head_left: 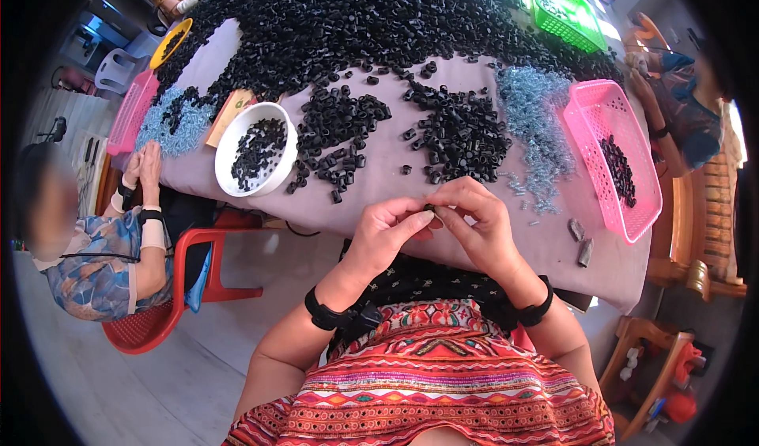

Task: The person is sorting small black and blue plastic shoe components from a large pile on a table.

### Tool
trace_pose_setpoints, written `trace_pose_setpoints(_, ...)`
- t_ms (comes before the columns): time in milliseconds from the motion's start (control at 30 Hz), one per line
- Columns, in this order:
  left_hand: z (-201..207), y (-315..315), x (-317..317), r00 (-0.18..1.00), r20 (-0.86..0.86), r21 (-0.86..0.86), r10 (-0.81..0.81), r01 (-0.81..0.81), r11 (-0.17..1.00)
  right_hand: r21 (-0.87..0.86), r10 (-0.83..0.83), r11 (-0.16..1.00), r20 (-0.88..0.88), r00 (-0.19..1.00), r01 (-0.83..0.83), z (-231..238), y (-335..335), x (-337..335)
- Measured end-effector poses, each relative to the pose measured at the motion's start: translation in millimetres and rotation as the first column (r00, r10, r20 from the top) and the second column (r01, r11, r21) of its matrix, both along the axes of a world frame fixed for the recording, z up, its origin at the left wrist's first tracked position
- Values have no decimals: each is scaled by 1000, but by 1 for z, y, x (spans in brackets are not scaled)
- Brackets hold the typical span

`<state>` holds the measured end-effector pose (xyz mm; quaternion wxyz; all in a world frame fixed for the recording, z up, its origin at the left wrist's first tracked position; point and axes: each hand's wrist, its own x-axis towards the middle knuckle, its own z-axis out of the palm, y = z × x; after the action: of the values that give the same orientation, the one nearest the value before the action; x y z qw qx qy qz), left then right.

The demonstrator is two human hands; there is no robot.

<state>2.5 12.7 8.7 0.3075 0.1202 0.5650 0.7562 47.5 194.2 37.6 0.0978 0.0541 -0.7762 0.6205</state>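
Observation:
Above the table's near edge, my left hand and my right hand meet fingertip to fingertip. Pinched between both is a small black cap-like piece, mostly covered by my fingers. Just past my hands lie two loose heaps of short black cylindrical caps, a right heap and a left heap. Right of them spreads a pile of small clear bluish plastic pieces. A white bowl to the left and a pink basket to the right each hold small black parts.
A huge mass of black parts covers the table's far side. A green basket, another pink basket and a yellow basket stand around it. Two grey lumps lie near the right corner. People sit left, right and far left.

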Motion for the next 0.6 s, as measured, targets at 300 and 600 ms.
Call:
trace_pose_setpoints(300,8,-17,-10,998,-37,-46,-48,46,998,150,16,988,29,999,-21,11,-9,-13)
trace_pose_setpoints(600,-3,-23,-6,1000,-13,-34,-14,14,999,229,123,968,-55,991,-107,9,-11,-10)
